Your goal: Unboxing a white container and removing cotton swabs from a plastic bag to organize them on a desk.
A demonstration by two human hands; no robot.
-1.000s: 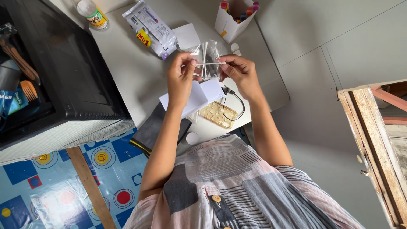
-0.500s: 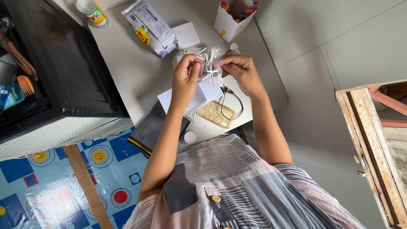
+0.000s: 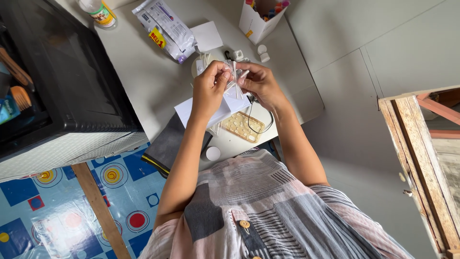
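Both hands now sit close together over the grey table (image 3: 143, 76), nearer each other than 1 second ago, when they held the clear plastic wrapper (image 3: 233, 72) stretched out between them. The left hand (image 3: 209, 90) pinches the crumpled wrapper from one side with thumb and fingertips closed on it, and the right hand (image 3: 258, 82) pinches it from the other, so the wrapper is now bunched into a small tight wad between the 2 hands rather than spread flat. It hangs above a white sheet of paper (image 3: 218, 108), with a tan perforated board (image 3: 243, 126) and a thin black cable (image 3: 258, 120) just beneath. The closing-in suggests the work has passed from pulling the wrapper taut to gathering or working something inside it; what it contains is too small to tell.
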